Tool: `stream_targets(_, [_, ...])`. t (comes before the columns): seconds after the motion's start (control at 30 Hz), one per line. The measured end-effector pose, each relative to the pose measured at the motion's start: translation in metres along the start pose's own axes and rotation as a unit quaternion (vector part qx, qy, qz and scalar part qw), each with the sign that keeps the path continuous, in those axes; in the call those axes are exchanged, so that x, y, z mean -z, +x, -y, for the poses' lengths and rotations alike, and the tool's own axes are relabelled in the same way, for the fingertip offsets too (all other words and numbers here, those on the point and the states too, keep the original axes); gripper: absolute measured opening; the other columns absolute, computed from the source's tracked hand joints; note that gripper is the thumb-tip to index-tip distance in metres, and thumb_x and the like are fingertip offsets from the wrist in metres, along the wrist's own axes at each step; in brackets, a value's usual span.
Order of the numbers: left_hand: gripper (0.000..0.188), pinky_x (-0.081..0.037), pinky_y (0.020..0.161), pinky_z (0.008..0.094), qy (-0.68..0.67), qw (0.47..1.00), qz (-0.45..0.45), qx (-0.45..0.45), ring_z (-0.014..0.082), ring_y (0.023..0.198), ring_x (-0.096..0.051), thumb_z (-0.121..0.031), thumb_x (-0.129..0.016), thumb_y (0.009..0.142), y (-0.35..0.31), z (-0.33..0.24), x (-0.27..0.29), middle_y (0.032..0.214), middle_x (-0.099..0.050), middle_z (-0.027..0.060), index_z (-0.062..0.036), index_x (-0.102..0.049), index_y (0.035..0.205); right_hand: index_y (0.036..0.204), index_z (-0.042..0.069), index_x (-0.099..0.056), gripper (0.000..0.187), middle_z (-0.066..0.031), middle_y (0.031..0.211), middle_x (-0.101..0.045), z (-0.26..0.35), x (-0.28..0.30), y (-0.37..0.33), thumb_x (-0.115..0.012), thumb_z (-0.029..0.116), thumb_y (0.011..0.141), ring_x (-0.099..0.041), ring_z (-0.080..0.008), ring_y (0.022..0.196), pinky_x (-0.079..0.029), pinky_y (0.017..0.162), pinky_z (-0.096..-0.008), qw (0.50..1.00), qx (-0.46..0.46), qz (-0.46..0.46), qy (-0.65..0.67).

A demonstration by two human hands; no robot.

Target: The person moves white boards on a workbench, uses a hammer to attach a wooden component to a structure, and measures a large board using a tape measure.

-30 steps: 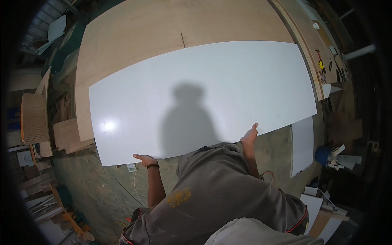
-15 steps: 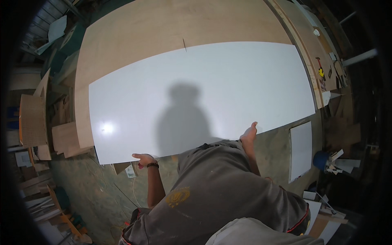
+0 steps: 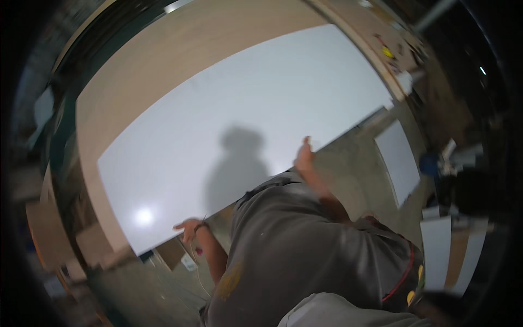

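A large white panel [image 3: 294, 87] lies over a wide tan wooden board [image 3: 125, 92], and a shadow falls on its near part. My left hand [image 3: 189, 229], with a dark band at the wrist, grips the panel's near edge toward the left end. Its thumb rests on top while the other fingers are mostly hidden below. Farther right along that same edge is my right hand [image 3: 305, 157], its thumb up over the panel and its fingers out of sight underneath. Between the two hands, my grey shirt [image 3: 272, 218] is close against the edge.
A wooden strip [image 3: 359, 49] runs past the panel's right end, with a yellow-and-black tool [image 3: 387, 52] beyond it. Another white panel [image 3: 399, 163] leans at the right. Offcut boards [image 3: 455, 253] stand at lower right, and a brown cardboard piece [image 3: 49, 234] is at the left.
My view has turned, so the panel and board appear tilted, right end higher and left end lower. Both hands keep hold of the panel's near edge.
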State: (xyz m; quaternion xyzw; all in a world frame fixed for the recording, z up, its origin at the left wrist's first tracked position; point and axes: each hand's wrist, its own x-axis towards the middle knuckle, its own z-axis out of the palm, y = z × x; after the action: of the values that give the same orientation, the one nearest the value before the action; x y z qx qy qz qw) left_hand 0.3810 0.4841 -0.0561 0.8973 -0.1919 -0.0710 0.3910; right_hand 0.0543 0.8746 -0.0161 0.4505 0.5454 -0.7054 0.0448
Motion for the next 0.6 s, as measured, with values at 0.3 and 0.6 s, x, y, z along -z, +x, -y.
stream_targets(0.3, [0.072, -0.037, 0.105, 0.0558, 0.095, 0.954, 0.027, -0.282, 0.0372, 0.134, -0.043, -0.060, -0.048, 0.100, -0.016, 0.009, 0.038, 0.143, -0.043, 0.0233, -0.0110, -0.030, 0.150, 0.157, -0.004, -0.018, 0.115, -0.0276, 0.163, -0.020, 0.030, 0.032, -0.015, -0.085, 0.046, 0.078, -0.027, -0.0409, 0.148, -0.028, 0.120, -0.0503, 0.937, 0.267, -0.177, -0.141])
stream_targets(0.6, [0.095, -0.017, 0.122, 0.0574, 0.078, 0.382, 0.450, -0.804, 0.0397, 0.152, -0.024, -0.060, -0.068, 0.086, 0.017, -0.030, 0.153, 0.164, -0.025, 0.0245, -0.0060, -0.035, 0.157, 0.161, 0.001, -0.015, 0.121, -0.0385, 0.160, -0.015, 0.041, 0.039, 0.022, -0.077, 0.064, 0.078, -0.017, -0.0513, 0.149, -0.019, 0.120, -0.0597, 0.783, 0.443, -0.217, -0.379])
